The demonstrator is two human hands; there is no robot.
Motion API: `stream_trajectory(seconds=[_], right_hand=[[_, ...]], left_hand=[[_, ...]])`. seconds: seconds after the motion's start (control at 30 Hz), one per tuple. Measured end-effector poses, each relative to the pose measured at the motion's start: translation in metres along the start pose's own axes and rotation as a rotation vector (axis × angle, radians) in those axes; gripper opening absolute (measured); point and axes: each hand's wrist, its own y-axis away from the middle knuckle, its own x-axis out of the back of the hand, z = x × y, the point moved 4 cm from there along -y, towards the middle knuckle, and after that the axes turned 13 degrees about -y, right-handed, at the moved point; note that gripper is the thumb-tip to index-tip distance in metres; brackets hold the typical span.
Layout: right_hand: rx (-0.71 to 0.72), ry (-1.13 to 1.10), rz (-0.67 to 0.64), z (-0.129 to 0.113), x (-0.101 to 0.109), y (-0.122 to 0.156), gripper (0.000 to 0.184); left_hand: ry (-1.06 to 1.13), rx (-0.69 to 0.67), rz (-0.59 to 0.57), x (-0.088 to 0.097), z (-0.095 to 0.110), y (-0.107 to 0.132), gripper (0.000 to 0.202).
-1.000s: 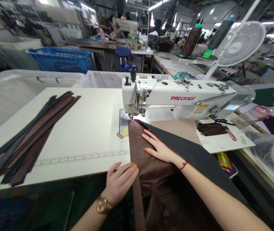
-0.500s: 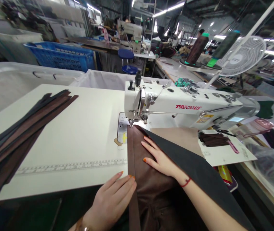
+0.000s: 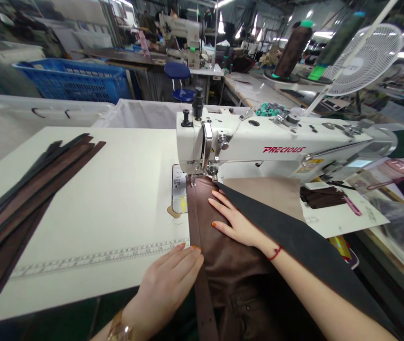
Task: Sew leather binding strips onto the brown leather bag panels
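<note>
A brown leather panel (image 3: 235,253) with a narrow brown strip (image 3: 195,227) along its left edge runs under the presser foot (image 3: 193,180) of a white sewing machine (image 3: 244,147). My right hand (image 3: 232,220) lies flat on the panel, fingers spread, close to the folded-back dark underside (image 3: 276,222). Nearer to me, my left hand (image 3: 168,279) has its fingers pressed together over the strip at the table's front edge, gripping it; its thumb is hidden. The needle point cannot be made out.
Brown and dark strips (image 3: 41,194) lie in a pile on the white table (image 3: 130,189). A measuring tape (image 3: 102,258) runs along its front. At the right are a strip bundle (image 3: 322,196), thread cones (image 3: 292,52) and a fan (image 3: 365,61). A blue crate (image 3: 77,80) stands behind.
The panel and strip have moved a little further under the presser foot, and both hands have moved slightly forward with them. The camera view has shifted slightly.
</note>
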Motion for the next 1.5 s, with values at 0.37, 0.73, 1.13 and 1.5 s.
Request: stream_trajectory(seconds=[0.37,0.73,1.13,1.5], right_hand=[[0.034,-0.011,-0.018,0.007,0.001,-0.006,0.057],[0.043,0.101,-0.043,0.002,0.009,-0.007,0.058],[0.067,0.148,-0.027,0.015,0.012,-0.029,0.057],[0.097,0.228,-0.057,0.028,0.023,-0.061,0.055]], left_hand=[[-0.094,-0.074,-0.096,-0.003,0.002,-0.007,0.036],[-0.1,-0.099,-0.141,-0.007,0.001,-0.005,0.035],[-0.009,-0.102,-0.207,-0.021,-0.025,-0.018,0.03],[-0.026,-0.132,-0.142,-0.033,-0.05,-0.035,0.031]])
